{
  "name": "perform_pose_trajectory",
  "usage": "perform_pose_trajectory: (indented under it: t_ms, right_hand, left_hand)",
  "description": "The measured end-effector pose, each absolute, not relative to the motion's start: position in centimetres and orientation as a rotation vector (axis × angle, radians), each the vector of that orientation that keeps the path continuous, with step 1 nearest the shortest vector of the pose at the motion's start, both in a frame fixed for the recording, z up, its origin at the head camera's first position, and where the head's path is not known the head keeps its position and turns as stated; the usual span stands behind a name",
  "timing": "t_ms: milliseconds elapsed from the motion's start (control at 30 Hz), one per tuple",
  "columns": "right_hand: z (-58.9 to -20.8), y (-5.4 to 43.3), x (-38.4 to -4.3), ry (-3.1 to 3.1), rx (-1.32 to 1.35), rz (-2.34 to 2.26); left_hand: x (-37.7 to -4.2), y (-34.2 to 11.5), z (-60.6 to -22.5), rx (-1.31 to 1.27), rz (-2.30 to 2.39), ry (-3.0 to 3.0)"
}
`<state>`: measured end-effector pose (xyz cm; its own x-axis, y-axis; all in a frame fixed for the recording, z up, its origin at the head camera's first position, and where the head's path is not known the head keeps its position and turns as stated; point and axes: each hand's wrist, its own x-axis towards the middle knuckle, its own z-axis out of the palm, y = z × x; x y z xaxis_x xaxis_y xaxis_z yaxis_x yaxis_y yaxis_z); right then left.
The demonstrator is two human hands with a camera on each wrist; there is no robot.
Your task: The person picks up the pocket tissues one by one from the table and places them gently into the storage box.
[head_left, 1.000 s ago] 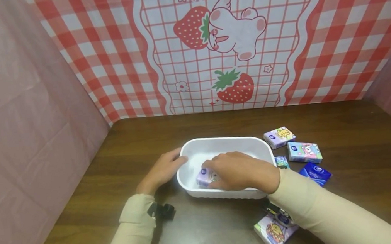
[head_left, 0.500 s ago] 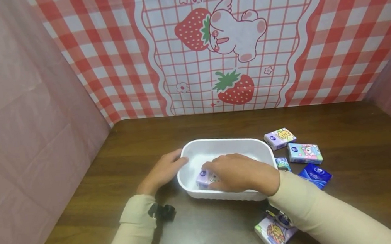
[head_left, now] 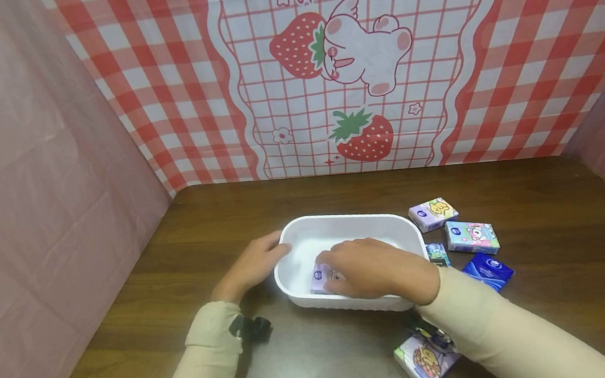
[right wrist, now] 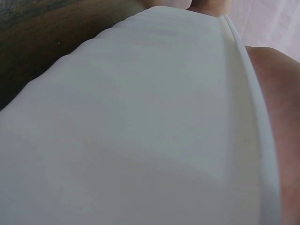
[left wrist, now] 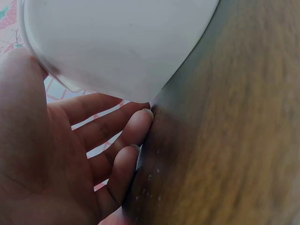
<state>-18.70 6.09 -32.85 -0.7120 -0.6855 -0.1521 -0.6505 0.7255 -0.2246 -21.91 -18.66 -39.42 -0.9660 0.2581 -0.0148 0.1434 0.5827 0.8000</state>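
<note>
Lilac and white, the small packet (head_left: 318, 277) sits inside the white tub (head_left: 349, 224), toward its near left corner, under the grip of my right hand (head_left: 374, 267). From the head view I read that grip as closed down to the packet's width, thumb on the near side and fingers curled over the far side; the right wrist view shows mostly the tub's outer wall, so I can't tell whether the packet touches the floor. My left hand (head_left: 255, 260) holds the tub's left end, thumb over the rim and half-curled fingers outside, beneath it. Setting the packet in place looks like the step in hand: I'd keep that left hold steady but light, line the packet along the near wall, let it bear fully on the floor, then loosen thumb and fingers together so it doesn't tip. I'd also lift the wrist clear of the rim before reaching for the light-blue packet (head_left: 472, 236) on the tabletop (head_left: 218, 214).
</note>
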Motion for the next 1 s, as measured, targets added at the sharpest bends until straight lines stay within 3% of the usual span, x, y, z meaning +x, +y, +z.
perform_pose_trajectory:
  t_ms: [1000]
  right_hand:
    - [-31.6, 8.9, -17.3, 2.79, -1.097, -0.347]
  left_hand:
    - [-22.1, -18.9, -39.7, 0.343, 1.36, 2.658]
